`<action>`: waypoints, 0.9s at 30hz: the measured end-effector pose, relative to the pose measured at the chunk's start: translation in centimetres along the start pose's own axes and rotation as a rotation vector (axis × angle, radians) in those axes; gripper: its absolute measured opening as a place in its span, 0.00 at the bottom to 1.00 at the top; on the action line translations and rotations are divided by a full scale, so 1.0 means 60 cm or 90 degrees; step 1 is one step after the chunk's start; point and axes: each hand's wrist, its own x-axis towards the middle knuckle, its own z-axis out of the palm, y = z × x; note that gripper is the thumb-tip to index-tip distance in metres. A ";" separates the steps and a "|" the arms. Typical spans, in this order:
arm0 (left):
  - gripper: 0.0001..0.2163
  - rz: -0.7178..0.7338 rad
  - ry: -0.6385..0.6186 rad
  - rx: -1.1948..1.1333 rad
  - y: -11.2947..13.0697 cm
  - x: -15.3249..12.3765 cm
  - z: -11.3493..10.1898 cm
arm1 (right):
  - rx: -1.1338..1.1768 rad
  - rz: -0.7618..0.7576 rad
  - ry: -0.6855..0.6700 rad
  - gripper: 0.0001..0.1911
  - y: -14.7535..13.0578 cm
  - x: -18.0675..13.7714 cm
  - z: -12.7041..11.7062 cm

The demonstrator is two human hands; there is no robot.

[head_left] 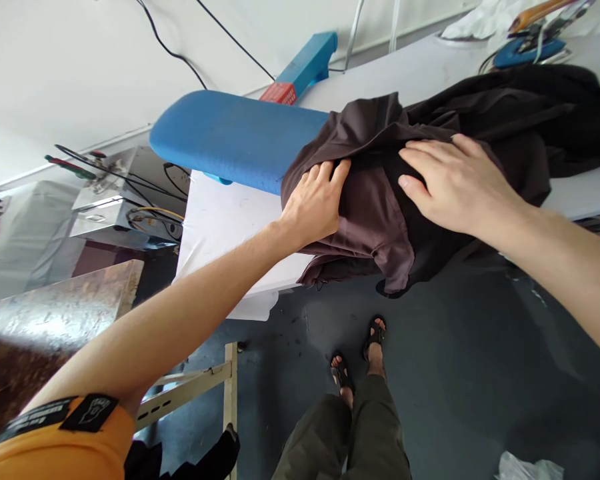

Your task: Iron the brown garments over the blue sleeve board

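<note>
So on the left there's a metal box (125, 207) with wires, then the blue padded arm (235, 137) sticking out over the white ironing table (220, 220). Left hand (315, 203) has fingers curled into the dark brown garment (380, 200) at the table's front edge; right hand (455, 180) lies flat on it, fingers spread. An iron (527, 43) sits at the far right corner.

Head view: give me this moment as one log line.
left hand: gripping dark garment fold | right hand: flat on garment | garment: draped over blue ironing arm
</note>
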 end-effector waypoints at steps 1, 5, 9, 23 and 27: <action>0.29 0.002 0.003 0.000 -0.001 0.000 0.001 | 0.006 -0.001 -0.002 0.27 0.002 -0.001 0.000; 0.29 0.011 0.017 0.011 -0.004 -0.001 0.007 | 0.025 0.004 -0.015 0.29 0.008 -0.003 -0.003; 0.29 0.008 0.029 0.020 -0.005 -0.007 0.011 | 0.027 0.019 -0.029 0.33 0.008 -0.001 -0.006; 0.31 0.027 0.044 0.013 0.001 -0.063 0.006 | 0.012 0.017 -0.044 0.31 0.008 -0.003 -0.006; 0.33 0.019 0.036 0.012 -0.003 -0.063 0.001 | -0.016 0.013 -0.035 0.31 0.007 -0.003 -0.004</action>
